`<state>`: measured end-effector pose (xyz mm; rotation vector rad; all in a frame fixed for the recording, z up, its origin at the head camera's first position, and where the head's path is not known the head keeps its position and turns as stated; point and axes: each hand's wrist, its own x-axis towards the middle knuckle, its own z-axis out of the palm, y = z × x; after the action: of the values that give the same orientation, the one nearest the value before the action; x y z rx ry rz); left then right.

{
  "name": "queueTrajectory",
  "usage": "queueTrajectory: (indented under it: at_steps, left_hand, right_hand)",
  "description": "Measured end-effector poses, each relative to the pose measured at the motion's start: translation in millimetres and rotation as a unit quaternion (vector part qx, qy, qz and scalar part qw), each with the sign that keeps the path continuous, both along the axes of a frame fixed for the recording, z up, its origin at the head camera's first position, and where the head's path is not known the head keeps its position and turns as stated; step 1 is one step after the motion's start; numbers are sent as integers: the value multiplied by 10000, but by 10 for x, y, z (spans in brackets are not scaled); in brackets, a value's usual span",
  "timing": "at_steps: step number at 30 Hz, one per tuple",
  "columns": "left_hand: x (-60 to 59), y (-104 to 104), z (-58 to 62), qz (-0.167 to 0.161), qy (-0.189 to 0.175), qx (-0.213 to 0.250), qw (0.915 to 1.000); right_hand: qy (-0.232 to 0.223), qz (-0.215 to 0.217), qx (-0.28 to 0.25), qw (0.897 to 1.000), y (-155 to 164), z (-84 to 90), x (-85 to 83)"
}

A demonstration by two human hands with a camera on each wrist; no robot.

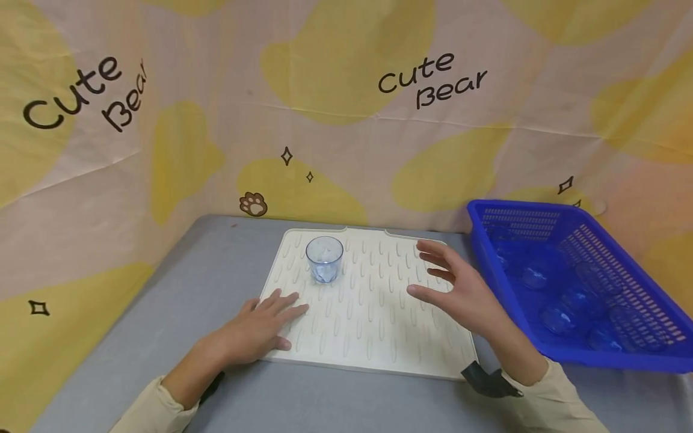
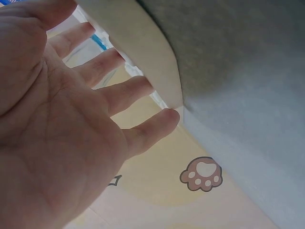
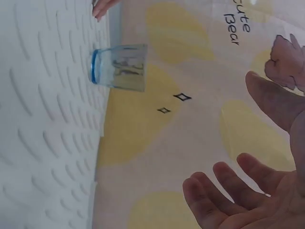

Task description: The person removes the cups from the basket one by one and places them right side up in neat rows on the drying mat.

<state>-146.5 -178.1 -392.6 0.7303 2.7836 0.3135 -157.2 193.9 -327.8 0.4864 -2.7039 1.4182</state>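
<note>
A clear bluish glass stands upright on a white ridged mat, toward its far left corner. My left hand rests its spread fingers on the mat's left edge, in front of the glass and apart from it. In the left wrist view, the fingertips of the left hand touch the mat's rim. Above the mat's right part hovers my right hand, thumb and fingers spread apart with nothing between them. The right wrist view shows the glass well away from the right hand.
A blue plastic basket stands on the grey table to the right of the mat, with several clear glasses inside. Behind the table hangs a pink and yellow printed cloth, which also runs along the left side.
</note>
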Motion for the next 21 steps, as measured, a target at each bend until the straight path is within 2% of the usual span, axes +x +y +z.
queueTrajectory:
  at_steps: [8,21]
  left_hand:
    - [-25,16,-42,-60,54,17,10000]
    - [-12,-4,-29,-80,25,131,9999]
  right_hand:
    - [-11,-444,621,9971,541,107,214]
    - [21,-812,1090,9907,1066,9,283]
